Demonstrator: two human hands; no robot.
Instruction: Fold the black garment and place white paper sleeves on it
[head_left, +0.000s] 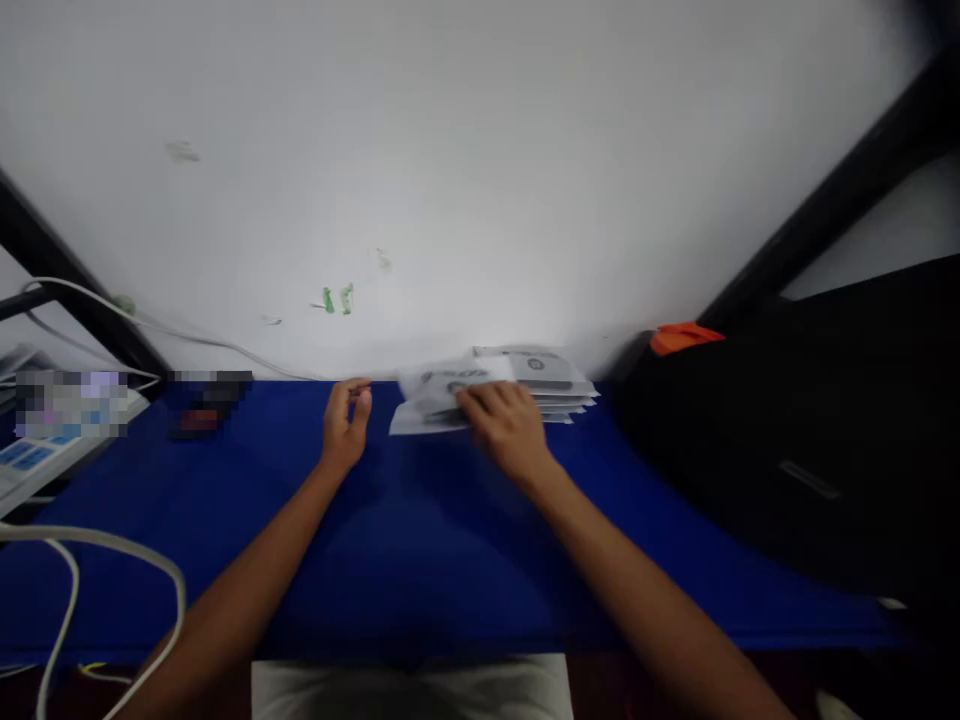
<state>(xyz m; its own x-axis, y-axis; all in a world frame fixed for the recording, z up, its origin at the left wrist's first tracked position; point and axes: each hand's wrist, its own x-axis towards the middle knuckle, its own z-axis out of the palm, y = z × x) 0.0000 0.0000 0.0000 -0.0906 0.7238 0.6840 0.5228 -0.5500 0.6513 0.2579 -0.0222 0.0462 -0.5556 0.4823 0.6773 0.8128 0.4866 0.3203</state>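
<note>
At ten o'clock on the blue tabletop [450, 550], the left hand [347, 423] curls loosely, thumb parted, empty; the right hand [510, 430], grip too blurred to tell, touches a white packet [421, 412] at twelve, likely light, floppy, best pinched edgewise. Stacked packets [559, 378] lie beyond, at one.

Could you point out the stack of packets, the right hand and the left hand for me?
Stack of packets [551, 370]: head view, on its top packet.
Right hand [511, 425]: head view, on the back of the hand.
Left hand [346, 424]: head view, on its middle.
</note>
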